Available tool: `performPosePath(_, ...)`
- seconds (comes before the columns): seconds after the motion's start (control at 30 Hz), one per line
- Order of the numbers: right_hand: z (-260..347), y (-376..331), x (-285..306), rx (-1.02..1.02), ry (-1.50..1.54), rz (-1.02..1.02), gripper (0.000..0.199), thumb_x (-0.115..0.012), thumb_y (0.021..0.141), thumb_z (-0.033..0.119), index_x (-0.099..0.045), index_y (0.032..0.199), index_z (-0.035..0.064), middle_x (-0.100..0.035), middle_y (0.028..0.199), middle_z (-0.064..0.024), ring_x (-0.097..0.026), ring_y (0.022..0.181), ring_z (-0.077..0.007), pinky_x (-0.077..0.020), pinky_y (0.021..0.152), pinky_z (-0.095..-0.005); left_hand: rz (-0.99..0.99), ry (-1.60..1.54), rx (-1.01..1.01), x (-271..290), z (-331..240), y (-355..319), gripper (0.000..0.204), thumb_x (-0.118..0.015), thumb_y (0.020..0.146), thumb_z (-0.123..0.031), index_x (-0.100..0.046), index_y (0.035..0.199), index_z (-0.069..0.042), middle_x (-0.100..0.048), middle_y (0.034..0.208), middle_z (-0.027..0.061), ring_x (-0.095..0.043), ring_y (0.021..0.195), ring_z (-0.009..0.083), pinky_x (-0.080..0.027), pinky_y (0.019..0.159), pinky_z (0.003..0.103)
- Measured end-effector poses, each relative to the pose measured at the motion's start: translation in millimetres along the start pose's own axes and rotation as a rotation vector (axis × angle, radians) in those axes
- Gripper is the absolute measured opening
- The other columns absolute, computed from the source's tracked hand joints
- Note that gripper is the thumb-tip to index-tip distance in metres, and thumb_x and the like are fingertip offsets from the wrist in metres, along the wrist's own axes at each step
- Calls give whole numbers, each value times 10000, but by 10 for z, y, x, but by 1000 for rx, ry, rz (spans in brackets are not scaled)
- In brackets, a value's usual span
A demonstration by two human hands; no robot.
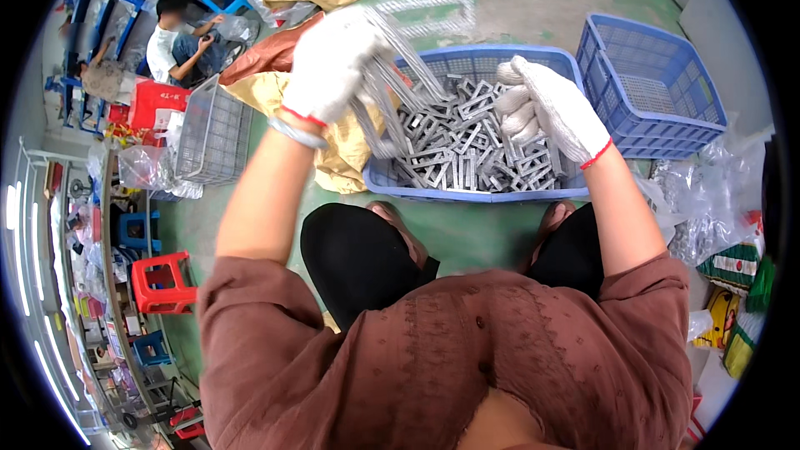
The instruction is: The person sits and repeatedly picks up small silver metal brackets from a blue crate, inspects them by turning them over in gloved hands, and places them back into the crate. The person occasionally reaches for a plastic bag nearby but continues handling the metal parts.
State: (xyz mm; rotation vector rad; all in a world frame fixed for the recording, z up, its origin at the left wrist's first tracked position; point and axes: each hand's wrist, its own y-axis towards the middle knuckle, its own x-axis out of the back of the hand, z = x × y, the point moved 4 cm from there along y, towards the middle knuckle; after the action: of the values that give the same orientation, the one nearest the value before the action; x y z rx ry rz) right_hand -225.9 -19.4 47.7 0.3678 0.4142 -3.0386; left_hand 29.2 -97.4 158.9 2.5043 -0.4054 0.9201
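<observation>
Looking down at our own 2 gloved hands, we see our left hand [329, 62] raised and closed around a bundle of thin metal frames [392, 75], their long axis slanting down and right toward the blue crate [467, 192]. That crate lies just in front of our knees, heaped with grey rectangular metal frames [467, 146]. Our right hand [550, 108] is the nearer one, resting loosely curled on the heap; we cannot tell whether it grips a piece. The bundle is motion-blurred, so its count is unclear. A second blue crate [650, 83] stands at right.
</observation>
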Motion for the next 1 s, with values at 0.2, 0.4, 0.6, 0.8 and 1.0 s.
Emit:
performPosePath(0.2, -64, 125, 195, 66, -283, 12, 526, -581, 965, 460, -588, 1297, 52, -678, 927, -97, -626, 678, -146, -532, 580, -283, -392, 643, -232, 939, 680, 865, 401, -594, 909, -261, -639, 1235, -30, -722, 1006, 68, -668, 922, 168, -499, 853, 267)
performPosePath(0.4, -66, 226, 337, 328, -716, 43, 546, -595, 955, 439, -569, 1332, 45, -691, 969, -86, -623, 698, -145, -526, 621, -279, -230, 458, 256, 983, 1591, 730, 403, -590, 948, -366, -656, 1241, -98, -729, 1002, 71, -684, 952, 159, -507, 857, 286)
performPosePath(0.6, -90, 357, 381, 378, -818, 45, 552, -598, 955, 432, -563, 1339, 37, -702, 1024, -111, -639, 733, -147, -532, 644, -289, 234, 603, 569, 842, 2066, 233, 412, -663, 840, -302, -675, 1218, -139, -734, 1019, 105, -700, 941, 241, -531, 851, 337)
performPosePath(0.8, -240, 524, 356, 229, -943, -17, 488, -550, 942, 493, -649, 1214, 100, -676, 1117, -144, -664, 952, -293, -515, 865, -380, 318, 752, 462, 1017, 2034, 22, 645, -700, 763, -410, -612, 1316, -90, -648, 1294, 123, -614, 1199, 260, -455, 1029, 328)
performPosePath(1.0, -860, 881, 737, -191, -1074, -21, 527, -615, 869, 534, -681, 1094, 63, -706, 1027, -170, -678, 964, -297, -515, 859, -391, -105, 220, 160, 423, 1098, -258, 410, -717, 885, -227, -656, 1249, -46, -687, 1189, 143, -655, 1087, 216, -492, 976, 309)
